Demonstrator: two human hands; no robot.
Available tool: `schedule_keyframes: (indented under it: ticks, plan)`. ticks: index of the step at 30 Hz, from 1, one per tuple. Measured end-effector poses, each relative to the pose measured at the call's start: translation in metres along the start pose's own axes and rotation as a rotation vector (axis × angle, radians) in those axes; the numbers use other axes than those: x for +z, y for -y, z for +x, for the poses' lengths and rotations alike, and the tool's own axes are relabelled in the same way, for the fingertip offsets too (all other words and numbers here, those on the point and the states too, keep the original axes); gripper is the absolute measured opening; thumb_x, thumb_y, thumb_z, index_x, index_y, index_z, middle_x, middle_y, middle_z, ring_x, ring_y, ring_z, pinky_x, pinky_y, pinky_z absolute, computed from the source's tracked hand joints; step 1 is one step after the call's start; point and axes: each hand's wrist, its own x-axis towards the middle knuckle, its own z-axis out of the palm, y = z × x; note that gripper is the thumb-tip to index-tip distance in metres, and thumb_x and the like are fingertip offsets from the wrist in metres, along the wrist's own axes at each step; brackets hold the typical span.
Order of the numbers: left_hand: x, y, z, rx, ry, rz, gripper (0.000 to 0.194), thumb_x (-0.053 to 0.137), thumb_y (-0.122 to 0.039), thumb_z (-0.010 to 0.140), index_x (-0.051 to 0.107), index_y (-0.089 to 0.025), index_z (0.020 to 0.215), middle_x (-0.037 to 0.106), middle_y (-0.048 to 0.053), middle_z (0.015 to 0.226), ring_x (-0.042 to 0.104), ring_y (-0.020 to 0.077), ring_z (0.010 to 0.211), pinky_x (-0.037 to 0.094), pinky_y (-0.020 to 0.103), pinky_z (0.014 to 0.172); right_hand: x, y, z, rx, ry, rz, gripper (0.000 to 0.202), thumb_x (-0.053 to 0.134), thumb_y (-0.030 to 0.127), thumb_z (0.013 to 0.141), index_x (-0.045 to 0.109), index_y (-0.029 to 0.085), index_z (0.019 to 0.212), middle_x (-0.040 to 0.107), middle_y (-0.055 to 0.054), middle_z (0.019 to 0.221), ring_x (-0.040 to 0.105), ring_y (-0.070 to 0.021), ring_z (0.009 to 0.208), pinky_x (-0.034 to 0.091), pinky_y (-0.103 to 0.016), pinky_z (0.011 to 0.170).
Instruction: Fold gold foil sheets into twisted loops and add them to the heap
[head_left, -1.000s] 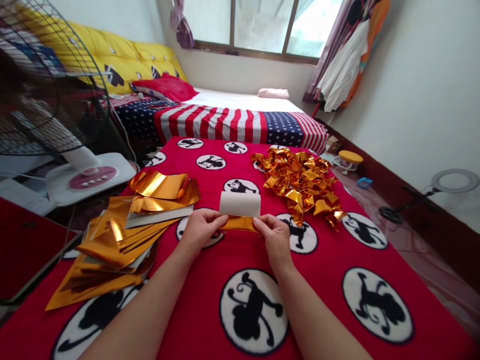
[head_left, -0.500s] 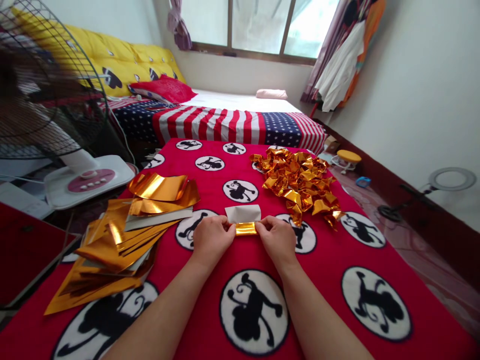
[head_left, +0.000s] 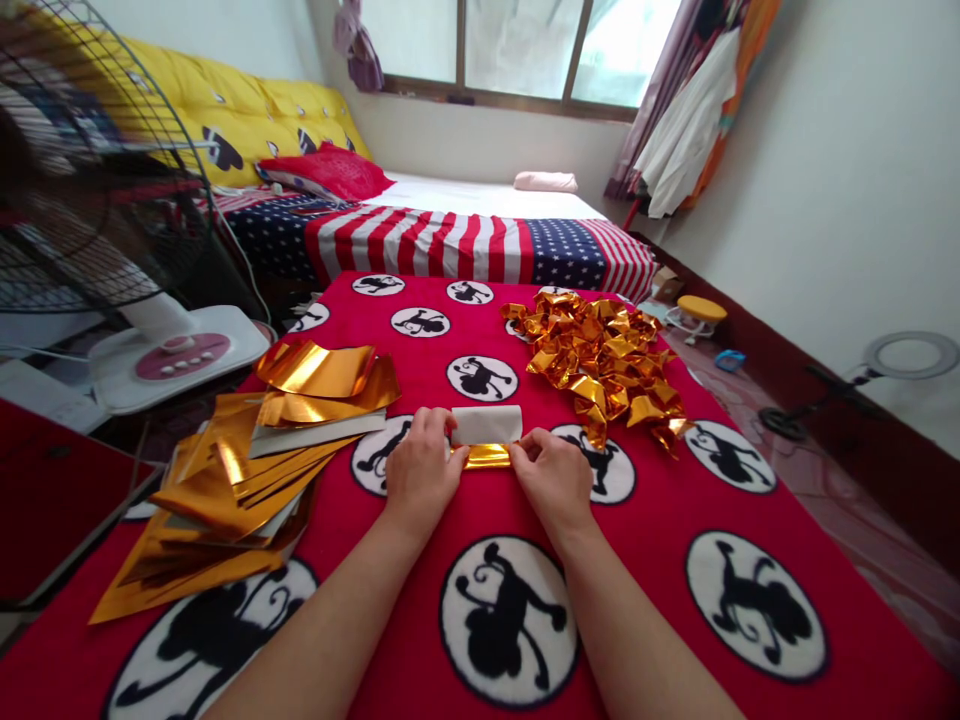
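A sheet of gold foil paper (head_left: 487, 457) lies in front of me, its near edge folded into a narrow shiny strip. Its white back (head_left: 487, 424) faces up beyond the fold. My left hand (head_left: 422, 465) holds the left end, thumb on the gold strip and index finger by the white edge. At the right end, my right hand (head_left: 553, 475) pinches the strip between thumb and fingers. To the left lies a loose stack of gold foil sheets (head_left: 247, 490). A heap of folded gold foil pieces (head_left: 592, 350) sits at the right.
A red cloth with monkey prints (head_left: 622, 600) covers the table. On the left stands a fan (head_left: 172, 345) with blurred blades. Behind the table is a bed (head_left: 465, 240). A yellow stool (head_left: 701, 308) and a ring light (head_left: 907, 355) are on the right.
The left hand's index finger has lifted and spread from the thumb, moving slightly left and away from me. The paper's white back lies straighter. My right hand keeps its pinch.
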Motion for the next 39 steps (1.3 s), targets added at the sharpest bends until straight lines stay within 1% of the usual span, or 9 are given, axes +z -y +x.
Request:
schedule_keyframes:
  ticks: [2, 5, 18, 21, 23, 26, 30, 33, 39]
  plan:
    - [0.001, 0.002, 0.000, 0.115, 0.055, -0.057, 0.008, 0.057, -0.023, 0.083, 0.065, -0.022, 0.088, 0.062, 0.003, 0.095, 0.062, 0.0172, 0.081, 0.042, 0.026, 0.066, 0.001, -0.001, 0.000, 0.004, 0.000, 0.004, 0.018, 0.062, 0.038, 0.079, 0.066, 0.025, 0.068, 0.068, 0.000, 0.064, 0.061, -0.0181, 0.062, 0.028, -0.027, 0.054]
    - [0.004, 0.006, 0.002, 0.218, 0.141, -0.175, 0.021, 0.051, -0.017, 0.086, 0.071, -0.022, 0.084, 0.063, 0.003, 0.089, 0.061, 0.0155, 0.079, 0.044, 0.025, 0.071, 0.000, -0.003, 0.001, -0.003, -0.010, 0.020, 0.013, 0.061, 0.034, 0.079, 0.064, 0.024, 0.070, 0.068, 0.000, 0.067, 0.060, -0.0170, 0.063, 0.029, -0.026, 0.055]
    - [0.003, 0.008, 0.009, 0.158, 0.200, -0.216, 0.015, 0.066, -0.031, 0.076, 0.075, -0.020, 0.081, 0.064, 0.004, 0.079, 0.058, 0.0162, 0.072, 0.042, 0.027, 0.066, 0.000, -0.006, -0.001, -0.043, -0.051, 0.054, 0.006, 0.055, 0.023, 0.082, 0.060, 0.022, 0.080, 0.067, -0.001, 0.076, 0.059, -0.0172, 0.068, 0.034, -0.028, 0.061]
    - [0.004, 0.006, 0.007, 0.163, 0.188, -0.216, 0.013, 0.065, -0.029, 0.076, 0.074, -0.020, 0.080, 0.064, 0.003, 0.079, 0.058, 0.0161, 0.072, 0.042, 0.027, 0.067, -0.004, 0.003, -0.007, -0.141, -0.199, 0.216, 0.009, 0.052, 0.023, 0.084, 0.061, 0.020, 0.088, 0.066, -0.005, 0.088, 0.060, -0.0204, 0.084, 0.042, -0.030, 0.074]
    - [0.004, 0.006, 0.007, 0.166, 0.187, -0.210, 0.013, 0.064, -0.028, 0.077, 0.073, -0.020, 0.080, 0.063, 0.003, 0.079, 0.058, 0.0161, 0.073, 0.042, 0.027, 0.068, -0.004, 0.017, -0.017, -0.263, -0.236, 0.398, 0.022, 0.051, 0.030, 0.088, 0.059, 0.018, 0.104, 0.064, -0.010, 0.105, 0.058, -0.0230, 0.101, 0.043, -0.033, 0.088]
    - [0.003, 0.007, 0.008, 0.179, 0.207, -0.167, 0.012, 0.060, -0.026, 0.079, 0.071, -0.019, 0.077, 0.062, 0.004, 0.079, 0.057, 0.0160, 0.072, 0.040, 0.026, 0.066, 0.005, 0.041, -0.035, -0.442, 0.018, 0.597, 0.063, 0.048, 0.044, 0.091, 0.031, 0.014, 0.144, 0.043, -0.015, 0.144, 0.038, -0.0253, 0.135, 0.035, -0.037, 0.108]
    - [0.004, 0.009, 0.009, 0.162, 0.201, -0.087, 0.021, 0.050, -0.025, 0.085, 0.065, -0.018, 0.073, 0.059, 0.004, 0.075, 0.054, 0.0162, 0.067, 0.037, 0.027, 0.061, 0.021, 0.054, -0.045, -0.496, 0.269, 0.555, 0.091, 0.045, 0.058, 0.089, 0.001, 0.012, 0.153, 0.018, -0.015, 0.158, 0.010, -0.0266, 0.147, 0.020, -0.043, 0.118]
    - [0.005, 0.010, 0.009, 0.177, 0.204, -0.077, 0.019, 0.052, -0.026, 0.083, 0.066, -0.019, 0.072, 0.060, 0.004, 0.076, 0.055, 0.0161, 0.068, 0.038, 0.027, 0.062, 0.023, 0.047, -0.042, -0.459, 0.332, 0.467, 0.096, 0.045, 0.064, 0.087, 0.000, 0.011, 0.153, 0.013, -0.014, 0.159, 0.005, -0.0271, 0.147, 0.016, -0.045, 0.119]
    - [0.006, 0.008, 0.007, 0.187, 0.182, -0.168, 0.014, 0.059, -0.025, 0.079, 0.072, -0.020, 0.078, 0.062, 0.004, 0.079, 0.058, 0.0159, 0.073, 0.041, 0.026, 0.067, 0.008, 0.016, -0.036, -0.511, 0.370, 0.126, 0.091, 0.040, 0.066, 0.088, 0.015, 0.007, 0.152, 0.014, -0.016, 0.158, 0.009, -0.0259, 0.147, 0.011, -0.047, 0.119]
